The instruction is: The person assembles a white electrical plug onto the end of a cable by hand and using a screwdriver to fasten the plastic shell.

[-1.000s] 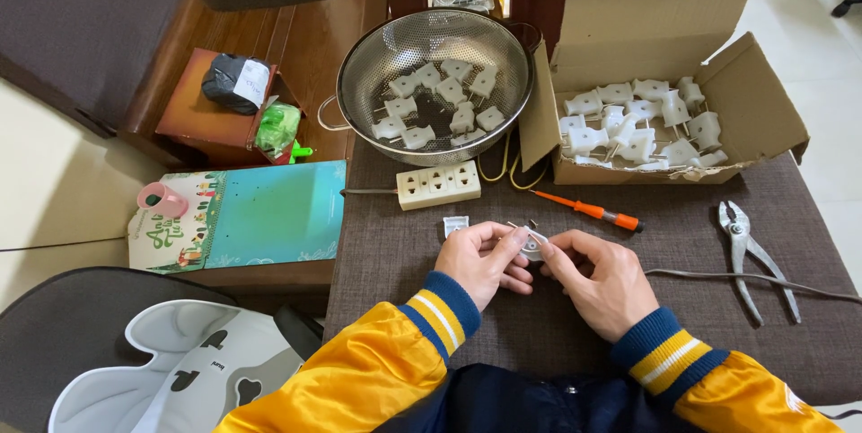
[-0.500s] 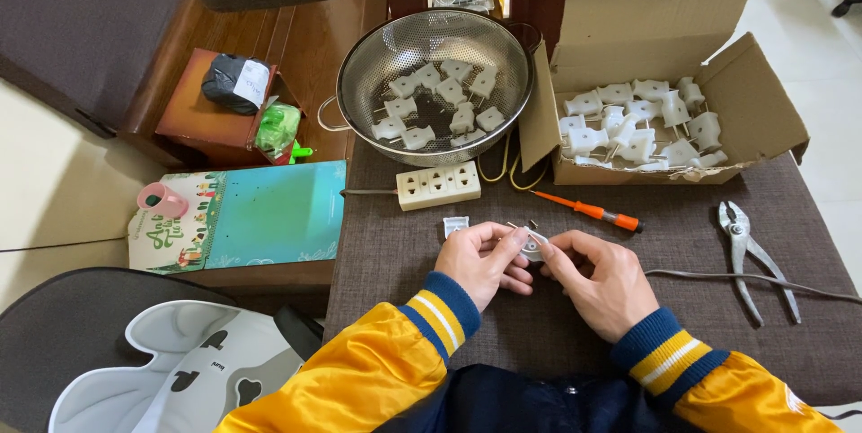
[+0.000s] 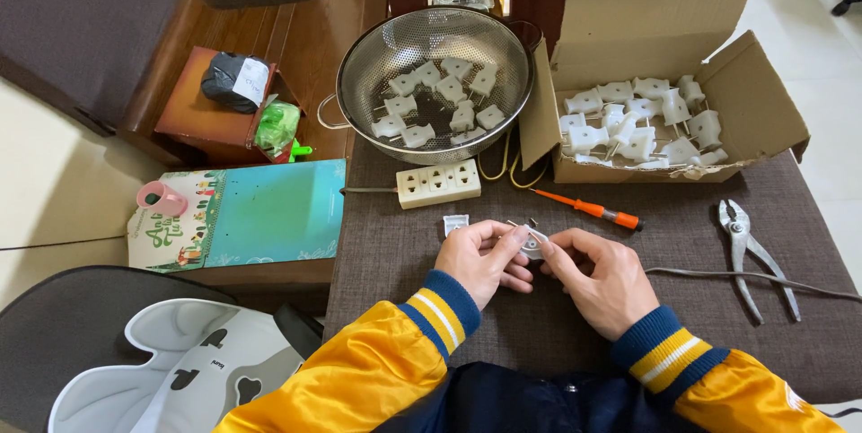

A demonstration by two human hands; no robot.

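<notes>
My left hand (image 3: 480, 258) and my right hand (image 3: 597, 276) meet over the brown table (image 3: 404, 253), both pinching one small white plug (image 3: 532, 241) with metal prongs between the fingertips. A small white plug cover (image 3: 455, 224) lies on the table just left of my left hand. A thin grey cable (image 3: 745, 279) runs from under my right hand to the right. Behind my hands lie a cream power strip (image 3: 438, 183) and an orange-handled screwdriver (image 3: 593, 209).
A metal colander (image 3: 359, 65) holds several white plugs, and an open cardboard box (image 3: 754, 101) at the back right holds more. Pliers (image 3: 750, 249) lie at the right. A teal board (image 3: 251, 213) with a pink tape roll (image 3: 162, 198) sits left of the table.
</notes>
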